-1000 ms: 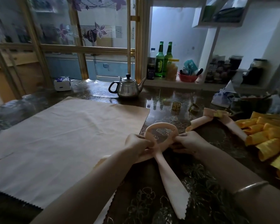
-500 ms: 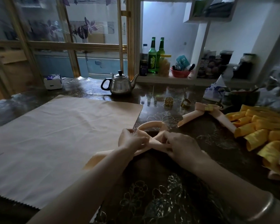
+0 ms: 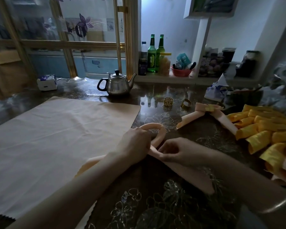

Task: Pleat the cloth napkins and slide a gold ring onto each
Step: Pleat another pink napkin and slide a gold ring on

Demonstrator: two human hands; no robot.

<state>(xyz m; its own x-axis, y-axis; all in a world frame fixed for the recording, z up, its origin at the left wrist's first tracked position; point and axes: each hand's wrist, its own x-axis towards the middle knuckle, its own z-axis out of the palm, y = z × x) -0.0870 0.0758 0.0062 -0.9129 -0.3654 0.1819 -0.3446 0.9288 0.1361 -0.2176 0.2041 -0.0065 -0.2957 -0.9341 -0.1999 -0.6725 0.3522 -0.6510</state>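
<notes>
Shaping a rolled peach napkin (image 3: pixel 156 134) into a loop on the dark table (image 3: pixel 155 209), both hands meeting where the two tails cross. Left hand (image 3: pixel 135 142) closed over the crossing from the left, fingers curled round the roll just below the loop. Right hand (image 3: pixel 175 151) pinching the roll immediately right of the left hand, thumb and fingertips narrowed on the cloth, one tail running away under the right wrist, the other under the left forearm. Judged as the forming step, with no ring on this napkin yet.

Beyond the hands, well apart: two loose gold rings, one standing (image 3: pixel 168 101), one tipped (image 3: pixel 186 103). Further right of those, a finished napkin (image 3: pixel 205 113) already ringed. Far right of the right hand, a heap of yellow napkins (image 3: pixel 262 129). Left of the left hand, a large flat cloth (image 3: pixel 56 138), unpleated.

Next move probably calling for one hand to keep the crossing pinched while the other reaches forward for a ring, then threading both tails through without letting the loop slacken. Needs a firm pinch; roll likely to spring open if released.
</notes>
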